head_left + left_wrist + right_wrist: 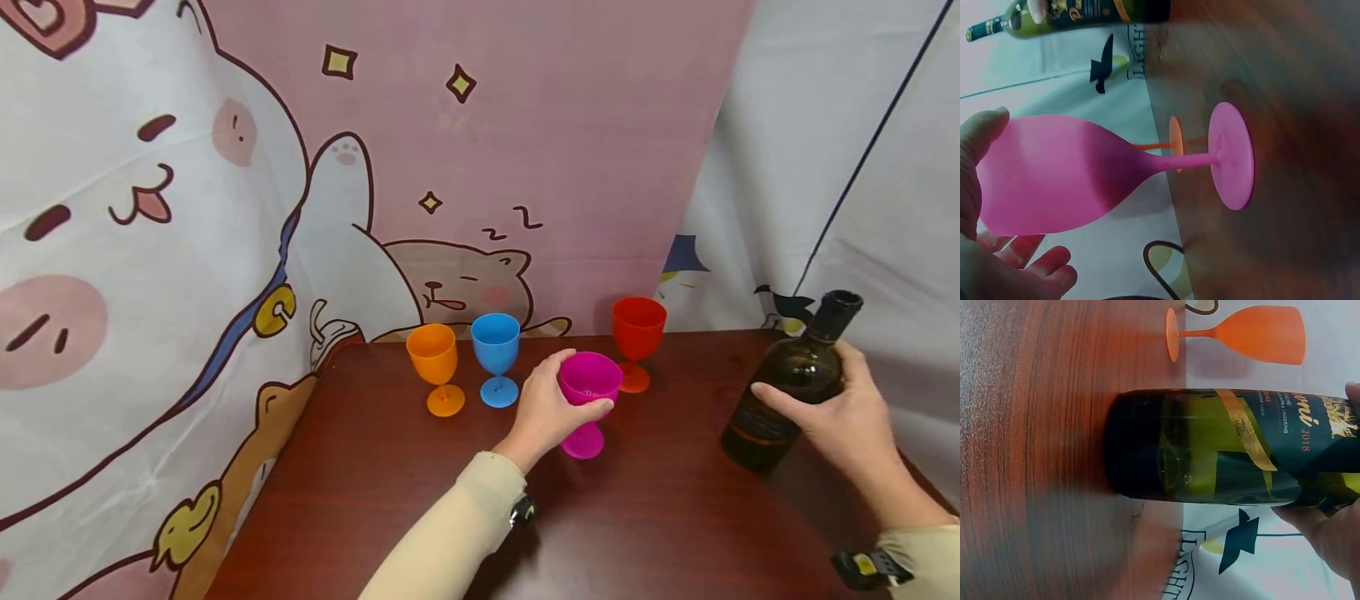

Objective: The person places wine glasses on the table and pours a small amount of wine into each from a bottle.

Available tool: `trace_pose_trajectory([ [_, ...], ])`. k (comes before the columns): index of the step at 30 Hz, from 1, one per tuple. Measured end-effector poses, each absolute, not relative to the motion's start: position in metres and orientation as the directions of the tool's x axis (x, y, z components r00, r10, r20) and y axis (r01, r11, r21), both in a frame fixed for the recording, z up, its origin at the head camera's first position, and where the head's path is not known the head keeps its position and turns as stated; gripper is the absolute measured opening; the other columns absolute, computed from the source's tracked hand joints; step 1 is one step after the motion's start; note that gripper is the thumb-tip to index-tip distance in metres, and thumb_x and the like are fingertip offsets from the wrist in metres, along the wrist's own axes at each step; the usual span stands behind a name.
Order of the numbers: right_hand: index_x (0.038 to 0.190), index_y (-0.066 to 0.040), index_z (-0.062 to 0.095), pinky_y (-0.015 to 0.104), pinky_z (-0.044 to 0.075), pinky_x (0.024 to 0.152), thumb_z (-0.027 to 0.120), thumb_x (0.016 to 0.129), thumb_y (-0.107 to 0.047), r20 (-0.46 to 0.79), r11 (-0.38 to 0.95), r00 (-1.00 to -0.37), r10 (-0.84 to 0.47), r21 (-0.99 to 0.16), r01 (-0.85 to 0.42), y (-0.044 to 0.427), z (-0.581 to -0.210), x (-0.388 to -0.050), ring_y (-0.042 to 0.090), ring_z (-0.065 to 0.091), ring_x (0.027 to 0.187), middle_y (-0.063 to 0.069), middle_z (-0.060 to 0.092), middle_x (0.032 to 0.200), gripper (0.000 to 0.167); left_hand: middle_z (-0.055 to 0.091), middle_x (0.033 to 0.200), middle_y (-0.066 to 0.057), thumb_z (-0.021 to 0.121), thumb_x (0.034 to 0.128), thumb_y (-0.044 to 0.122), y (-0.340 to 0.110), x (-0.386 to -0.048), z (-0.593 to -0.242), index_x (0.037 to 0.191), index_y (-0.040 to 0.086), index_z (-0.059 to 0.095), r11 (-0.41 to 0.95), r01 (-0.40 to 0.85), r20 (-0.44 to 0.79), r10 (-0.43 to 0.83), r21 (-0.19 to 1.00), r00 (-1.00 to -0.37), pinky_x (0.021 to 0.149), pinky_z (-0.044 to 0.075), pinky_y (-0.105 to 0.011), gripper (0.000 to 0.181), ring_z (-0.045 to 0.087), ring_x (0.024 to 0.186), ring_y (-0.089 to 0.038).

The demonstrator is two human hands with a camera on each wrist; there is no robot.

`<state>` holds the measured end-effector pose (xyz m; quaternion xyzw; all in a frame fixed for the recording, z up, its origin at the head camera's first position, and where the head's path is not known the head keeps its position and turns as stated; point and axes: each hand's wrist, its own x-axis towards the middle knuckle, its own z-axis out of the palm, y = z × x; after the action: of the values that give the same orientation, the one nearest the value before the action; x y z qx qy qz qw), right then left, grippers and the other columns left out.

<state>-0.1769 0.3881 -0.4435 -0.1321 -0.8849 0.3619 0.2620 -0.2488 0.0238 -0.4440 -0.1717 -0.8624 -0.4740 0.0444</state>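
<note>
My left hand grips a magenta plastic goblet by its bowl near the rim, thumb on one side and fingers on the other. The goblet looks pink in the left wrist view, its stem and round foot uncovered; whether that foot touches the table cannot be told. To the right, my right hand holds a dark green wine bottle round its upper body, below the uncapped neck. The right wrist view shows the bottle's gold-banded label. Part of the bottle is hidden behind the hand.
An orange goblet and a blue goblet stand upright at the back of the brown table. Behind the magenta one stands a red goblet. A printed cloth hangs along the table's back edge.
</note>
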Motion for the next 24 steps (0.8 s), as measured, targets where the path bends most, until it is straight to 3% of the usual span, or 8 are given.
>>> trace_pose_trajectory([
  [4, 0.167, -0.036, 0.03, 0.019, 0.033, 0.093, 0.092, 0.084, -0.033, 0.373, 0.698, -0.835, 0.404, -0.715, 0.018, 0.388, -0.446, -0.176, 0.034, 0.05, 0.126, 0.025, 0.05, 0.147, 0.103, 0.061, 0.15, -0.004, 0.09, 0.0831, 0.044, 0.024, -0.27, -0.438, 0.158, 0.019, 0.047, 0.553, 0.33, 0.239, 0.232, 0.765, -0.943, 0.096, 0.064, -0.037, 0.09, 0.059, 0.134, -0.023],
  [8, 0.168, -0.035, 0.028, 0.021, 0.034, 0.092, 0.091, 0.086, -0.033, 0.371, 0.696, -0.845, 0.385, -0.718, 0.001, 0.386, -0.448, -0.176, 0.047, 0.048, 0.125, 0.026, 0.05, 0.148, 0.104, 0.058, 0.155, -0.011, 0.087, 0.0867, 0.044, 0.025, -0.292, -0.427, 0.16, 0.012, 0.045, 0.628, 0.291, 0.216, 0.196, 0.721, -0.957, 0.107, 0.06, -0.046, 0.09, 0.057, 0.14, -0.03],
  [15, 0.169, -0.032, 0.027, 0.014, 0.032, 0.09, 0.092, 0.085, -0.032, 0.396, 0.695, -0.847, 0.354, -0.717, -0.045, 0.384, -0.449, -0.177, 0.048, 0.05, 0.125, 0.025, 0.05, 0.147, 0.106, 0.049, 0.162, -0.019, 0.081, 0.0914, 0.039, 0.028, -0.318, -0.412, 0.162, 0.0, 0.038, 0.72, 0.244, 0.171, 0.174, 0.65, -0.97, 0.12, 0.049, -0.052, 0.092, 0.05, 0.149, -0.036],
  [17, 0.168, -0.033, 0.028, 0.013, 0.032, 0.089, 0.093, 0.084, -0.031, 0.402, 0.697, -0.844, 0.354, -0.715, -0.048, 0.385, -0.448, -0.177, 0.039, 0.052, 0.125, 0.024, 0.05, 0.147, 0.106, 0.047, 0.164, -0.02, 0.08, 0.0916, 0.038, 0.029, -0.321, -0.409, 0.163, -0.001, 0.036, 0.72, 0.238, 0.158, 0.178, 0.652, -0.971, 0.122, 0.047, -0.052, 0.093, 0.048, 0.15, -0.037],
  [19, 0.168, -0.035, 0.028, 0.013, 0.032, 0.088, 0.093, 0.084, -0.032, 0.405, 0.697, -0.842, 0.357, -0.715, -0.049, 0.386, -0.447, -0.176, 0.021, 0.053, 0.121, 0.022, 0.051, 0.146, 0.106, 0.044, 0.167, -0.02, 0.079, 0.0914, 0.037, 0.03, -0.323, -0.406, 0.164, -0.001, 0.033, 0.716, 0.244, 0.151, 0.192, 0.654, -0.97, 0.124, 0.046, -0.051, 0.094, 0.046, 0.152, -0.038],
  [22, 0.167, -0.038, 0.028, 0.012, 0.033, 0.086, 0.093, 0.084, -0.032, 0.405, 0.697, -0.842, 0.356, -0.716, -0.05, 0.388, -0.446, -0.173, -0.004, 0.044, 0.111, 0.02, 0.051, 0.146, 0.106, 0.038, 0.171, -0.017, 0.079, 0.0913, 0.04, 0.034, -0.325, -0.401, 0.166, 0.001, 0.031, 0.744, 0.275, 0.16, 0.224, 0.61, -0.961, 0.128, 0.04, -0.049, 0.097, 0.039, 0.158, -0.036],
  [24, 0.167, -0.039, 0.027, 0.012, 0.033, 0.086, 0.093, 0.084, -0.032, 0.406, 0.694, -0.84, 0.359, -0.718, -0.05, 0.391, -0.445, -0.171, -0.012, 0.038, 0.109, 0.02, 0.05, 0.147, 0.106, 0.037, 0.172, -0.014, 0.078, 0.0921, 0.046, 0.04, -0.325, -0.398, 0.166, 0.004, 0.032, 0.773, 0.323, 0.196, 0.257, 0.546, -0.946, 0.131, 0.036, -0.048, 0.097, 0.034, 0.161, -0.035],
])
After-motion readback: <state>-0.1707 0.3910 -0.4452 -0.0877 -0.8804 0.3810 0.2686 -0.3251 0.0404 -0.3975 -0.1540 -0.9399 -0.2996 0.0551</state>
